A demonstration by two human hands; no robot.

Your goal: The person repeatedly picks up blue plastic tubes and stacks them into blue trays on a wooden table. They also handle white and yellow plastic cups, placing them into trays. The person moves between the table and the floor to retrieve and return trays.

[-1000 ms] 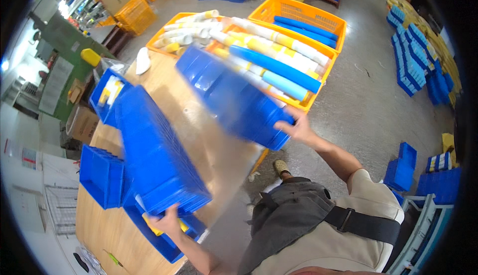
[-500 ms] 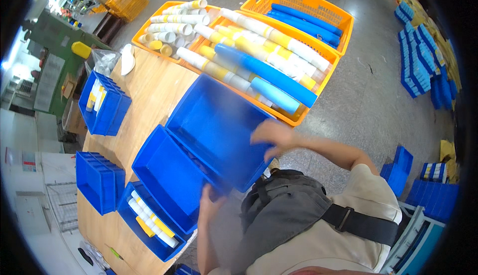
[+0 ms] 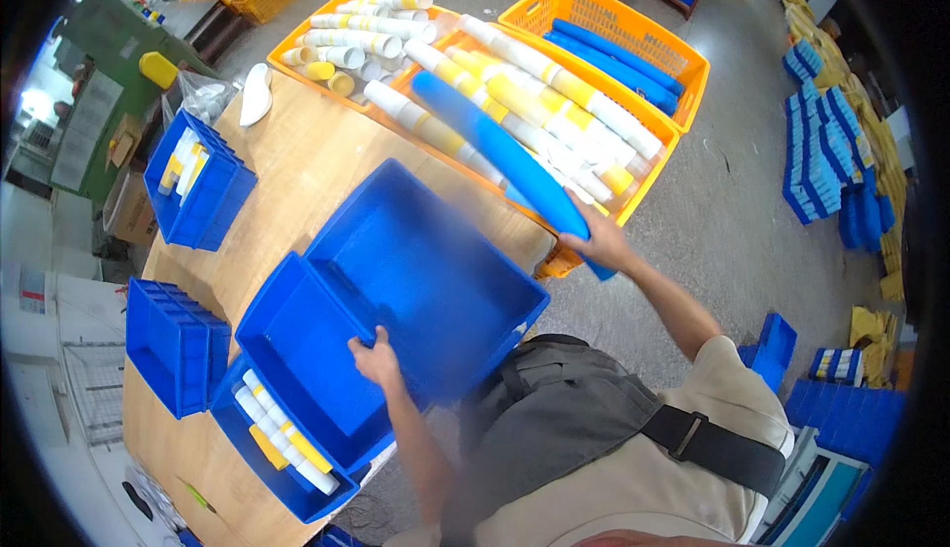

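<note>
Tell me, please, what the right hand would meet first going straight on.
Beyond the blue cylindrical tube it holds, the right hand would probably first meet the rectangular orange plastic crate or the cylindrical white-and-yellow tubes inside; depth is unclear.

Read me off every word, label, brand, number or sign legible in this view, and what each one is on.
No text is legible in this view.
Red-and-white notice on the left wall: too small to read.
Cardboard box at left: any print is too small and dim to make out.
Blue roll in the right hand: no lettering visible.
</note>
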